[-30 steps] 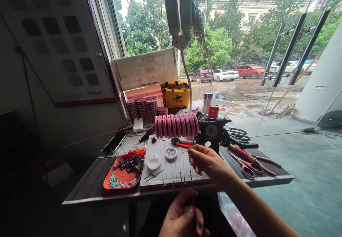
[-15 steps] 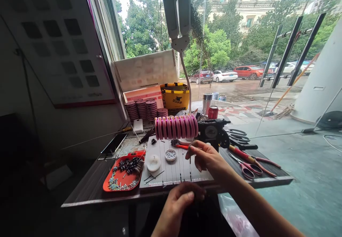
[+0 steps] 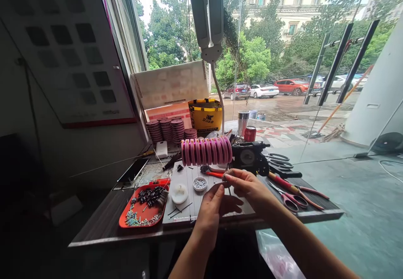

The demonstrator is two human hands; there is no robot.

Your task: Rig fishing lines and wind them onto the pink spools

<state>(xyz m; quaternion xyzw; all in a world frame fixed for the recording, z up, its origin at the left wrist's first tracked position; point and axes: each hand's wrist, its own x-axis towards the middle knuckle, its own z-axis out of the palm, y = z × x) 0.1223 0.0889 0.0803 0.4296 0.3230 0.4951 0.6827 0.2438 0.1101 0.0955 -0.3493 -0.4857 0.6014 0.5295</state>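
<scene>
My left hand (image 3: 211,205) is raised over the front of the white board (image 3: 185,205), fingertips pressed together beside the other hand; what they hold is too small to make out. Close on its right, my right hand (image 3: 244,186) pinches something small and dark at the fingertips. Just above both hands is a row of pink rings (image 3: 206,151) on a black machine (image 3: 248,157). A small white dish of beads (image 3: 200,183) and a white round lid (image 3: 179,194) lie on the board to the left.
An orange tray (image 3: 143,216) with small dark and metallic parts is at the left. Scissors (image 3: 291,201) and red-handled pliers (image 3: 315,193) lie at the right. Behind stand stacked pink discs (image 3: 178,131), a yellow bag (image 3: 206,117) and a red can (image 3: 249,134).
My left hand has risen from below the table edge to meet my right hand. My right hand has shifted slightly right and down.
</scene>
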